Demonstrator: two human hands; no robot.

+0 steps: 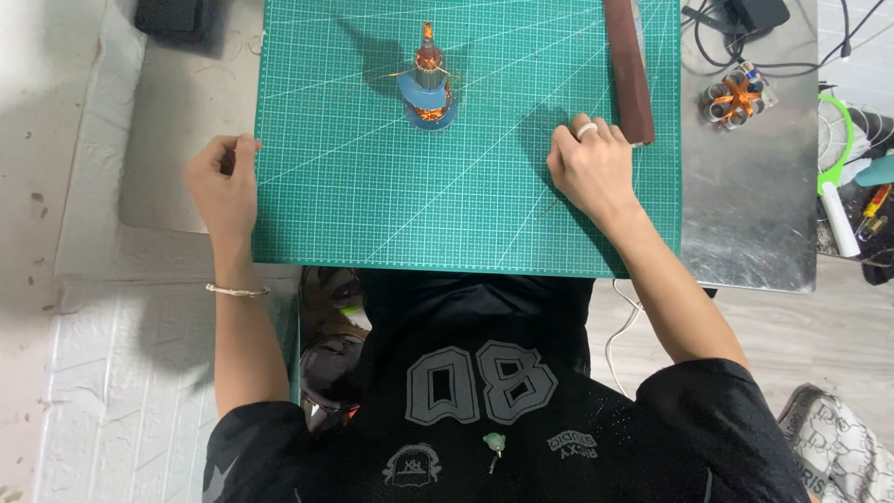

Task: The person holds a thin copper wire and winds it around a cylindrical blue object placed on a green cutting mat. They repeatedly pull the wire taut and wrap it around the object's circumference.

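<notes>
Head view looks straight down on a green cutting mat with a small copper-wound coil standing upright on a blue base near the mat's far middle, well apart from both hands. The left hand rests at the mat's left edge, fingers curled together with thumb against forefinger as if pinching something too fine to make out; a thin strand seems to run out from the coil, but whether it reaches this hand I cannot tell. The right hand lies knuckles-up on the mat, fingers curled under and touching the near end of a long dark brown bar, not visibly gripping it. If a strand does join hand and coil, a sharp tug could tip the tall, narrow coil. A sweep of the right hand could push the bar toward the metal plate. Open mat lies between the hands; the right side is crowded with cables and a second small coil.
</notes>
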